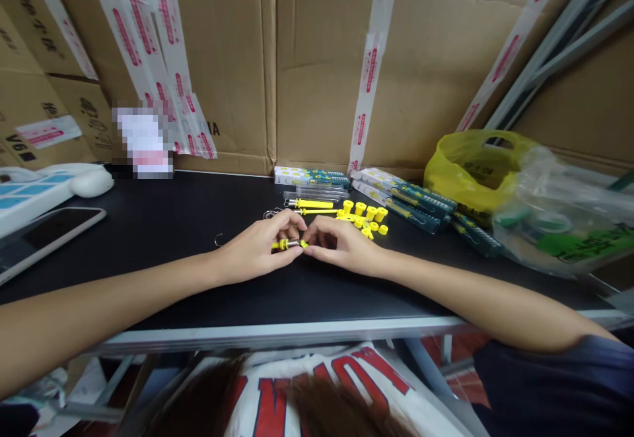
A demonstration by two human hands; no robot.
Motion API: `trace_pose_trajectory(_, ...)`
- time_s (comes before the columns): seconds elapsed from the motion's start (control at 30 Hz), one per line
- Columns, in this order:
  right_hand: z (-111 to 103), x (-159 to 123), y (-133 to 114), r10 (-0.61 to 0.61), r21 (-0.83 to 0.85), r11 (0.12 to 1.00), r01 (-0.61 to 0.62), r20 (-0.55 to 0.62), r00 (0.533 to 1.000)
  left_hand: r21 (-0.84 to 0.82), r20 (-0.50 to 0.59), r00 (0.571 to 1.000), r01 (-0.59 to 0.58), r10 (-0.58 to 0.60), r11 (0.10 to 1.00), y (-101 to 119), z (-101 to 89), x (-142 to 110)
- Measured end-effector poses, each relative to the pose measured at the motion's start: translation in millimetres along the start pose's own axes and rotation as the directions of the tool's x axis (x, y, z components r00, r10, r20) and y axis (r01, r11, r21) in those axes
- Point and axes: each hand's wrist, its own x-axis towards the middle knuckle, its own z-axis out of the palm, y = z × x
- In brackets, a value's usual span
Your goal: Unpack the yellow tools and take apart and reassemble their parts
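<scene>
My left hand [262, 249] is closed around a slim yellow rod with a metal section [292, 243], which looks like the inside of a spring scale. A small hook [218, 240] shows just left of this hand. Fingertips of my right hand [341, 242] pinch a small yellow piece [304, 244] at the rod's right end; its exact shape is partly hidden. Just beyond both hands lie several yellow caps [371, 212], a yellow spring-scale rod [317, 204] and transparent tubes [321, 193]. Metal rings or hooks [270, 214] sit behind my left fingers.
Printed narrow boxes [312, 176] lie at the back, with more boxes [401, 196] to the right. A yellow plastic bag [446, 160] and a transparent bag [559, 226] stand far right. At left are a phone [54, 232] and a white-and-blue power strip [44, 193]. Cardboard [317, 80] walls the back.
</scene>
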Motion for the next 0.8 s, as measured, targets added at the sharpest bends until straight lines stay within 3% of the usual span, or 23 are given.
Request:
trace_pose_trajectory(0.2,-2.3,-0.5,1.8,0.0,0.015,1.0,0.0,0.0,1.0,0.0,-0.016,1.0,0.018,-0.018,1.0,-2.4,-2.2,-0.5)
trace_pose_trajectory(0.47,-4.4,-1.6,2.4,-0.017,-0.096,0.995,0.013,-0.042,0.999,0.037,-0.017,0.995,0.098,-0.098,0.994,-1.4,-4.9,0.3)
trace_pose_trajectory(0.8,-4.3,-4.7,-1.5,-0.016,-0.08,0.997,0.017,0.01,1.0,0.083,-0.066,0.996,0.062,-0.057,0.995,-1.1,-5.0,0.2)
